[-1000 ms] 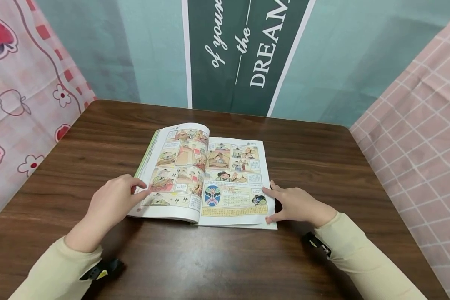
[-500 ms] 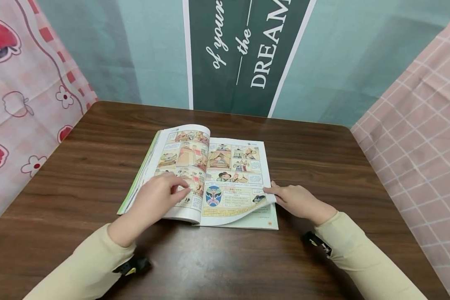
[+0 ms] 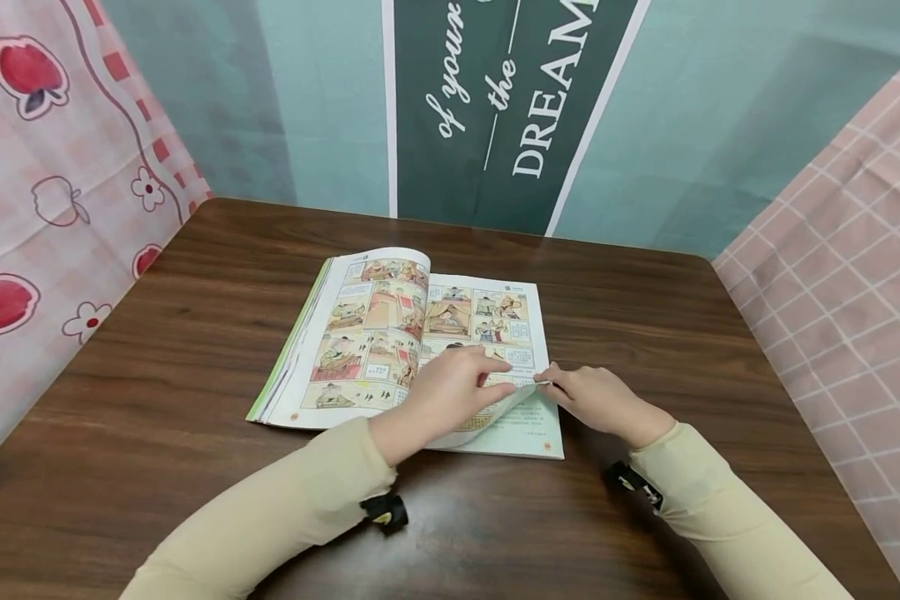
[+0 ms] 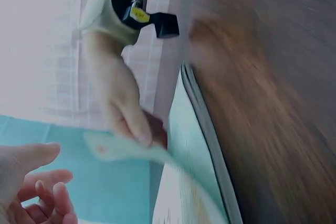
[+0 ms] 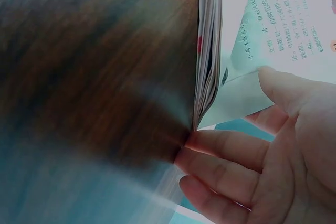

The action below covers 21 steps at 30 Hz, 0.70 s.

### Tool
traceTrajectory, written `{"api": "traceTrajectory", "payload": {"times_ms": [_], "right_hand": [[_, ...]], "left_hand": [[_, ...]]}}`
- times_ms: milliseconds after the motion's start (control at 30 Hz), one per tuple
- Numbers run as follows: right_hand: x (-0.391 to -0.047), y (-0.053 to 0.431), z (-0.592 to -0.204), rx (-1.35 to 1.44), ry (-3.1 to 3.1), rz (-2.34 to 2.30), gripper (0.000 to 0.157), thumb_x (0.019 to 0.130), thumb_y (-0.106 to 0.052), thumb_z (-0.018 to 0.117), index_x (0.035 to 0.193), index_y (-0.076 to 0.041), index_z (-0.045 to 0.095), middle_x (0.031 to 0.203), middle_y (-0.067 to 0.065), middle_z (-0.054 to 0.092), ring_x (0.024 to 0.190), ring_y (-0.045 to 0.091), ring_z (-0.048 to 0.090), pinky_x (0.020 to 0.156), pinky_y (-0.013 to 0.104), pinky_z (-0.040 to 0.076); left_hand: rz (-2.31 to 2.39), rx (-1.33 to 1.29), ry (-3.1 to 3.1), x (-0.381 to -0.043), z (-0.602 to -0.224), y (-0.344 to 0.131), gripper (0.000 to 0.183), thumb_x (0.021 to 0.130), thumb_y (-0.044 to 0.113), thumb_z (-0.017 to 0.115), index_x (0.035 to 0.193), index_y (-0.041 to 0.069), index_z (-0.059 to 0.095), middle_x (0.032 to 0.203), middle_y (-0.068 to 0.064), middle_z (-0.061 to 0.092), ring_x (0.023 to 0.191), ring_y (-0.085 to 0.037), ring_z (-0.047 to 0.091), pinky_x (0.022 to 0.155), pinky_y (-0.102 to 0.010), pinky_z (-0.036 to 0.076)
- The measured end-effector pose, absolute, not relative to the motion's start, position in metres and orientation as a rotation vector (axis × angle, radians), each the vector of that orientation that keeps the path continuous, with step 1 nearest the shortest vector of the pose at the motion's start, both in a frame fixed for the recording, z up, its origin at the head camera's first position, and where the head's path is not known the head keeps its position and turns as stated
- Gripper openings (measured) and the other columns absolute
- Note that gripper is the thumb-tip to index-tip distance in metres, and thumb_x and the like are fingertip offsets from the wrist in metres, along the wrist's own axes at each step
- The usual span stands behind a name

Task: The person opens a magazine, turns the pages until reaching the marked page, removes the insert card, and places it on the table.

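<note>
An open comic book (image 3: 352, 333) with coloured panels lies on the table, its left half thicker than its right. My right hand (image 3: 592, 404) pinches the right page's outer edge between thumb and index finger, and the lower corner of that page (image 4: 128, 151) curls up. A pale green page (image 3: 528, 433) with printed text shows beneath. Reaching across the book, my left hand (image 3: 453, 392) hangs over the right page with thumb and index finger apart, fingertips close to the lifted edge. In the left wrist view nothing lies between the left fingers (image 4: 37, 156).
The dark wood table (image 3: 645, 333) surrounds the book. A teal cloth (image 3: 330, 125) with a lettered dark green strip (image 3: 465, 187) hangs behind. Apple-print cloth (image 3: 112, 275) borders the left side, pink checked cloth (image 3: 855, 275) the right.
My left hand has moved right from the book's left edge, across to the right page. My right hand, first spread at the right edge, has gripped the page and raised its lower corner.
</note>
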State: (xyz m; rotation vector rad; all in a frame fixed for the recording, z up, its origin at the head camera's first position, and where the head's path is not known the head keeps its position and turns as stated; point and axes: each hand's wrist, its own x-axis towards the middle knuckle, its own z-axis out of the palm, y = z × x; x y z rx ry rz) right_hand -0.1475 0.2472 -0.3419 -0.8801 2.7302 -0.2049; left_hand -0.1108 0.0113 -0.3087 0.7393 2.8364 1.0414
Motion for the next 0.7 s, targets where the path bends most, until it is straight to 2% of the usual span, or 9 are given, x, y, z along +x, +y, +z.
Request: {"api": "traceTrajectory", "payload": {"times_ms": [133, 267, 367, 500, 600, 700], "right_hand": [[-0.147, 0.248, -0.341, -0.898, 2.737, -0.206, 0.026, 0.096, -0.025, 0.052, 0.111, -0.009, 0.064, 0.081, 0.003, 0.065, 0.060, 0.012, 0.057, 0.058, 0.037, 0.046], [-0.147, 0.249, -0.341, -0.932, 2.757, -0.194, 0.021, 0.094, -0.024, 0.054, 0.107, -0.009, 0.062, 0.063, -0.005, 0.055, 0.056, 0.011, 0.055, 0.054, 0.035, 0.043], [-0.147, 0.249, -0.341, -0.949, 2.769, -0.192, 0.019, 0.094, -0.024, 0.054, 0.104, -0.010, 0.061, 0.060, -0.006, 0.051, 0.054, 0.011, 0.054, 0.052, 0.035, 0.042], [-0.148, 0.248, -0.342, -0.940, 2.782, -0.202, 0.019, 0.094, -0.026, 0.054, 0.103, -0.010, 0.061, 0.058, -0.007, 0.050, 0.054, 0.011, 0.051, 0.052, 0.036, 0.042], [-0.148, 0.247, -0.343, -0.913, 2.775, -0.195, 0.023, 0.094, -0.027, 0.054, 0.107, -0.009, 0.061, 0.058, -0.007, 0.050, 0.053, 0.009, 0.049, 0.052, 0.035, 0.042], [-0.148, 0.247, -0.343, -0.874, 2.760, -0.193, 0.036, 0.094, -0.031, 0.054, 0.119, -0.006, 0.058, 0.053, -0.006, 0.046, 0.048, 0.009, 0.045, 0.052, 0.034, 0.041]], "left_hand": [[0.974, 0.775, 2.805, -0.114, -0.311, 0.032, 0.028, 0.088, 0.034, 0.064, 0.112, 0.021, 0.070, 0.061, 0.008, 0.046, 0.053, -0.007, 0.040, 0.050, -0.022, 0.034], [0.931, 0.812, 2.830, -0.117, -0.314, 0.045, 0.023, 0.088, 0.034, 0.064, 0.107, 0.023, 0.072, 0.065, 0.010, 0.053, 0.054, -0.004, 0.043, 0.048, -0.019, 0.034], [0.904, 0.819, 2.875, -0.118, -0.316, 0.050, 0.018, 0.088, 0.033, 0.064, 0.100, 0.023, 0.075, 0.072, 0.010, 0.058, 0.058, -0.002, 0.049, 0.046, -0.018, 0.035], [0.827, 0.785, 2.954, -0.120, -0.317, 0.053, 0.016, 0.088, 0.033, 0.064, 0.095, 0.025, 0.076, 0.075, 0.011, 0.058, 0.061, -0.004, 0.053, 0.047, -0.020, 0.036], [0.763, 0.761, 3.002, -0.121, -0.318, 0.053, 0.016, 0.089, 0.033, 0.063, 0.095, 0.024, 0.076, 0.075, 0.010, 0.056, 0.062, -0.007, 0.055, 0.048, -0.023, 0.038], [0.700, 0.759, 3.037, -0.123, -0.317, 0.050, 0.017, 0.091, 0.031, 0.060, 0.094, 0.023, 0.075, 0.078, 0.009, 0.059, 0.068, -0.008, 0.059, 0.050, -0.026, 0.041]]}}
